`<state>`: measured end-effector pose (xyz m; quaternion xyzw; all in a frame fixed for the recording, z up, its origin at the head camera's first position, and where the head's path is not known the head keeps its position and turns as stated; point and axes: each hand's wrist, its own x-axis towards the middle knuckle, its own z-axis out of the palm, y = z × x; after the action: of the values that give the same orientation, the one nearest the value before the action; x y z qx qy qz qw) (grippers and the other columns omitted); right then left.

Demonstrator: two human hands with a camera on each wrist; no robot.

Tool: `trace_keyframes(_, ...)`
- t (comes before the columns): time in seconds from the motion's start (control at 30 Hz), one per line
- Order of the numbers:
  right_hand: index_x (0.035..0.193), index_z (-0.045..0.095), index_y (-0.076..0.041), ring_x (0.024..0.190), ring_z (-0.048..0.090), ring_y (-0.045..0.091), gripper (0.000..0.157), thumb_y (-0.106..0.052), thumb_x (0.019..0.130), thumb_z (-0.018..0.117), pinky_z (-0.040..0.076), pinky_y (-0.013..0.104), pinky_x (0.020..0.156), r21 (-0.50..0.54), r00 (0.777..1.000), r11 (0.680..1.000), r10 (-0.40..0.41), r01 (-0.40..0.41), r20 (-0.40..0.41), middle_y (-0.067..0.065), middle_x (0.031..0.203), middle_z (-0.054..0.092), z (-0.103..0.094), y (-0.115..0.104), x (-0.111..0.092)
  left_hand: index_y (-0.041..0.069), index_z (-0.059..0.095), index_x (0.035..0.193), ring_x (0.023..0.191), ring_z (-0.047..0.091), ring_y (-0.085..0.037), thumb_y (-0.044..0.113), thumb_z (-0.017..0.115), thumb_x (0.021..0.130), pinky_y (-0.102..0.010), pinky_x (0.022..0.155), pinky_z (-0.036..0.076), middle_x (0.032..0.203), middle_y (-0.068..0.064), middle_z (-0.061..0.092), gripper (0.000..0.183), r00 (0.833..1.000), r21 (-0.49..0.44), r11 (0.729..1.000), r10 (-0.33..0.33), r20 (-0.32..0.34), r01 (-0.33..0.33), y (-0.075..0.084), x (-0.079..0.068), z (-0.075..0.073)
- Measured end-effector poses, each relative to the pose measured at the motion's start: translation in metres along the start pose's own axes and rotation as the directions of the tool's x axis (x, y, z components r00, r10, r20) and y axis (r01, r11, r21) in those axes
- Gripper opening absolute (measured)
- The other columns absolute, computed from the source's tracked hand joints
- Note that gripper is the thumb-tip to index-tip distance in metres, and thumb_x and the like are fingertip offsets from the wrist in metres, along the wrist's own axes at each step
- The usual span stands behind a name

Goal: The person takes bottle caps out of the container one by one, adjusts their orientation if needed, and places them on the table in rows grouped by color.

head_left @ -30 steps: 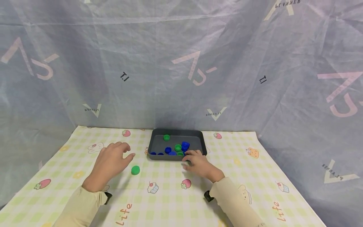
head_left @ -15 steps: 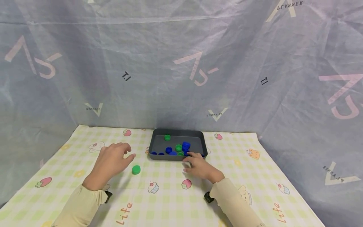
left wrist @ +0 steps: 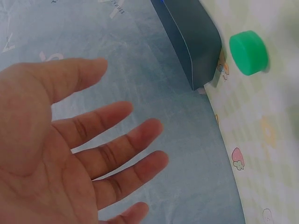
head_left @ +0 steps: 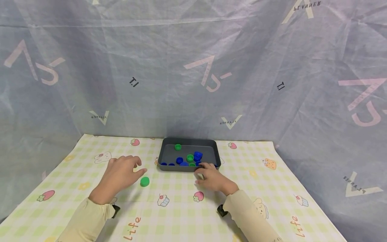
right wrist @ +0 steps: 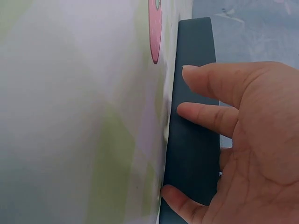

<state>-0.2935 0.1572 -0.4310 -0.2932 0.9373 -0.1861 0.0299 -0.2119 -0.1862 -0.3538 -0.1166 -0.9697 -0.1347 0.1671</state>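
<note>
My left hand [head_left: 121, 174] hovers over the cloth on the left with its fingers spread and nothing between them. Just right of its thumb lies a loose green bottle cap [head_left: 144, 182], top up. A dark grey tray [head_left: 172, 168] stands at the table's back, holding several blue bottle caps [head_left: 179, 160] and green bottle caps [head_left: 189, 157]. At its front right edge is my right hand [head_left: 214, 178]. The right wrist view has the thumb, index and little finger [right wrist: 184, 205] outside the front wall; the other fingers pass behind the rim, their tips hidden.
A checked tablecloth [head_left: 163, 222] with printed cakes and strawberries covers the table. Grey printed curtains [head_left: 169, 84] hang behind the tray and at both sides. Dark bands [head_left: 222, 210] sit below both sleeves at the wrists.
My left hand has lowered slightly and shifted a little to the right, closer to the loose green cap. The right hand, the tray and the caps stay practically where they were.
</note>
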Motion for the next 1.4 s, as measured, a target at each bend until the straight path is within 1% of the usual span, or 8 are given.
trace_keyframes(0.2,0.124,0.068,-0.013,0.132,0.040,0.037,0.033,-0.028,0.095,0.069,0.037,0.053,0.106,-0.040,1.000,0.999,0.000,0.000,-0.019,0.016,0.149,0.044,-0.001,-0.002,-0.001,0.012,0.074,0.101,0.089,0.065,-0.025,0.035,0.073,0.089,-0.052,0.080,0.036,0.097,-0.001,0.071,0.026,1.000,0.005,1.000,-0.006,0.027,0.006,0.003,0.000,0.000)
trace_keyframes(0.37,0.119,0.070,-0.013,0.115,0.046,0.030,0.028,-0.027,0.094,0.070,0.041,0.045,0.095,-0.049,0.999,0.999,-0.026,0.024,-0.037,0.010,0.134,0.056,-0.001,-0.002,-0.001,0.012,0.075,0.103,0.091,0.065,-0.026,0.035,0.073,0.090,-0.054,0.082,0.036,0.100,-0.002,0.072,0.026,0.999,0.000,1.000,-0.006,0.038,0.006,0.004,0.000,0.001)
trace_keyframes(0.47,0.117,0.071,-0.013,0.111,0.047,0.027,0.026,-0.027,0.094,0.070,0.042,0.043,0.091,-0.047,0.998,0.998,-0.040,0.038,-0.041,0.008,0.126,0.059,0.000,-0.001,0.000,0.013,0.075,0.102,0.090,0.065,-0.025,0.034,0.073,0.089,-0.053,0.081,0.036,0.098,-0.001,0.071,0.025,0.999,0.001,1.000,-0.009,0.043,0.009,0.004,0.000,0.003)
trace_keyframes(0.83,0.115,0.069,-0.016,0.109,0.048,0.026,0.022,-0.027,0.097,0.065,0.040,0.046,0.094,0.069,0.998,0.998,0.009,-0.005,-0.066,0.004,0.118,0.061,-0.003,0.002,0.003,0.013,0.074,0.104,0.095,0.065,-0.027,0.034,0.072,0.090,-0.054,0.083,0.036,0.102,-0.003,0.072,0.025,0.998,-0.008,1.000,-0.018,0.064,0.018,0.006,0.000,0.005)
trace_keyframes(1.0,0.114,0.067,-0.013,0.119,0.049,0.030,0.020,-0.024,0.098,0.064,0.039,0.049,0.101,0.138,0.997,0.990,0.033,-0.023,-0.073,0.006,0.122,0.062,-0.009,0.004,0.001,0.013,0.074,0.103,0.096,0.065,-0.028,0.034,0.073,0.090,-0.054,0.084,0.036,0.103,-0.003,0.072,0.025,0.998,-0.004,1.000,-0.018,0.056,0.018,0.007,0.000,0.005)
trace_keyframes(1.1,0.116,0.065,-0.011,0.122,0.050,0.032,0.022,-0.024,0.098,0.065,0.040,0.049,0.102,0.168,0.995,0.985,0.056,-0.042,-0.081,0.006,0.125,0.062,-0.013,0.005,0.000,0.013,0.074,0.104,0.098,0.065,-0.029,0.034,0.072,0.090,-0.055,0.085,0.036,0.105,-0.003,0.071,0.025,0.998,-0.019,1.000,-0.015,0.063,0.017,0.009,0.000,0.006)
trace_keyframes(1.23,0.117,0.063,-0.009,0.117,0.054,0.030,0.025,-0.022,0.096,0.067,0.043,0.048,0.100,0.180,0.992,0.983,0.063,-0.042,-0.114,0.006,0.120,0.064,-0.015,0.005,0.000,0.014,0.074,0.105,0.100,0.064,-0.030,0.035,0.071,0.092,-0.057,0.088,0.036,0.106,-0.003,0.071,0.025,0.997,-0.046,0.999,-0.008,0.077,0.012,0.012,0.000,0.006)
trace_keyframes(1.4,0.130,0.055,-0.007,0.119,0.056,0.030,0.038,-0.022,0.096,0.067,0.045,0.047,0.101,0.186,0.989,0.980,0.092,-0.069,-0.117,0.010,0.122,0.063,-0.017,0.006,0.001,0.013,0.074,0.106,0.103,0.062,-0.031,0.035,0.070,0.092,-0.058,0.091,0.036,0.109,-0.003,0.070,0.026,0.997,-0.052,0.999,-0.010,0.077,0.014,0.014,-0.001,0.006)
